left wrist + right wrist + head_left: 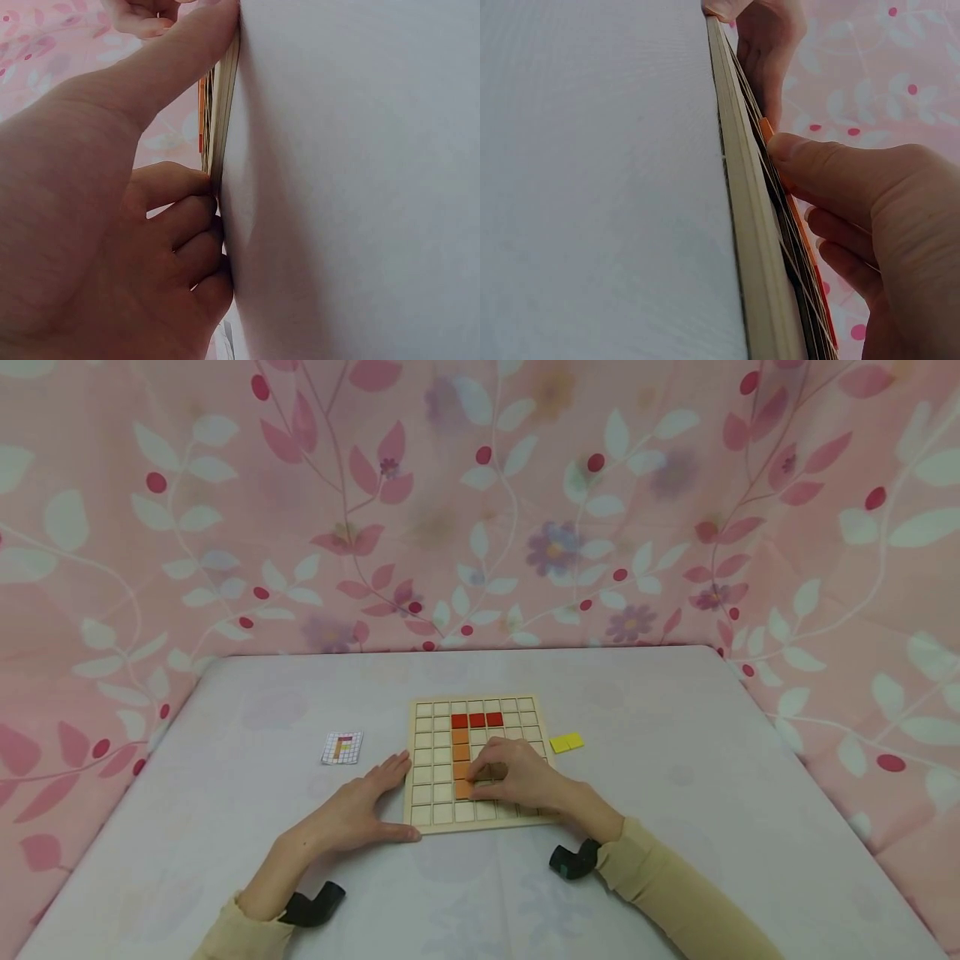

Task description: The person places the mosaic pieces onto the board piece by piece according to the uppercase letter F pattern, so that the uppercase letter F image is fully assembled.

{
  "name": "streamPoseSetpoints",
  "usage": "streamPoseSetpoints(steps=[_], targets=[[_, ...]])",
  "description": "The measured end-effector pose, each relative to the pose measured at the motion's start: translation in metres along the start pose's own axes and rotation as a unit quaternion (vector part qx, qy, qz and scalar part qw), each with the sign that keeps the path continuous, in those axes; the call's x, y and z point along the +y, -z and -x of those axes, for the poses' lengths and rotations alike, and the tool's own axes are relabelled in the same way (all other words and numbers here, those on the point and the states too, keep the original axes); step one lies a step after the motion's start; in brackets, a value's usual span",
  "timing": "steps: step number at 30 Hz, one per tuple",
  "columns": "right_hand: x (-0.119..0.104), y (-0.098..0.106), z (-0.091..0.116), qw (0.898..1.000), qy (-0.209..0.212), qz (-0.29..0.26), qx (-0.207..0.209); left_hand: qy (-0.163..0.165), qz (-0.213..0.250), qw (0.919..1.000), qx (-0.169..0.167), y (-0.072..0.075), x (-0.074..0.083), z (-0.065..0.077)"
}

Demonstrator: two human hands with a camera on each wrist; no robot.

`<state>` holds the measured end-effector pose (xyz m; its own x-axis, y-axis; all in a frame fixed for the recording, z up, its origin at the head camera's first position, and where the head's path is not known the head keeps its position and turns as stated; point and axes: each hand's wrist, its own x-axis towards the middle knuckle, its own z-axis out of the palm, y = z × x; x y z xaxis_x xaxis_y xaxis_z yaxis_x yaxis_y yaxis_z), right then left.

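A wooden grid board [433, 812] lies on the table. Three red tiles [477, 720] form a row near its far side, and several orange tiles [461, 752] run in a column toward me from the leftmost red one. My right hand [525, 774] is over the board, its thumb and index finger pinching the nearest orange tile [766, 129] at the column's end. My left hand [358, 806] rests at the board's near left corner, fingers along the left edge and thumb at the front edge. The right hand hides some squares beneath it.
Two yellow tiles [566, 742] lie side by side just right of the board. On the left is a small pattern card [342, 748] with a coloured grid drawing. A white cloth covers the table [675, 777], with a pink floral curtain [480, 527] behind.
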<state>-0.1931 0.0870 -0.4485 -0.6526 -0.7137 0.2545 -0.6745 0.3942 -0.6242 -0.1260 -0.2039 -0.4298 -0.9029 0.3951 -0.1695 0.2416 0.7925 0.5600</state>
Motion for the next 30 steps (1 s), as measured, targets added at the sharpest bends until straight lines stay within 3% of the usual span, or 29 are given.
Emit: streamPoseSetpoints(steps=[20, 24, 30], targets=[[-0.002, 0.001, 0.0, 1.0, 0.02, -0.005, -0.006, -0.001, 0.001, 1.0, 0.001, 0.001, 0.0, 0.001], [0.002, 0.009, -0.001, 1.0, 0.024, -0.006, 0.017, 0.002, 0.004, 1.0, -0.001, 0.0, 0.0, 0.001], [0.015, 0.038, 0.007, 0.997, 0.014, -0.021, 0.067, 0.006, 0.006, 1.0, -0.003, 0.0, 0.0, 0.001]])
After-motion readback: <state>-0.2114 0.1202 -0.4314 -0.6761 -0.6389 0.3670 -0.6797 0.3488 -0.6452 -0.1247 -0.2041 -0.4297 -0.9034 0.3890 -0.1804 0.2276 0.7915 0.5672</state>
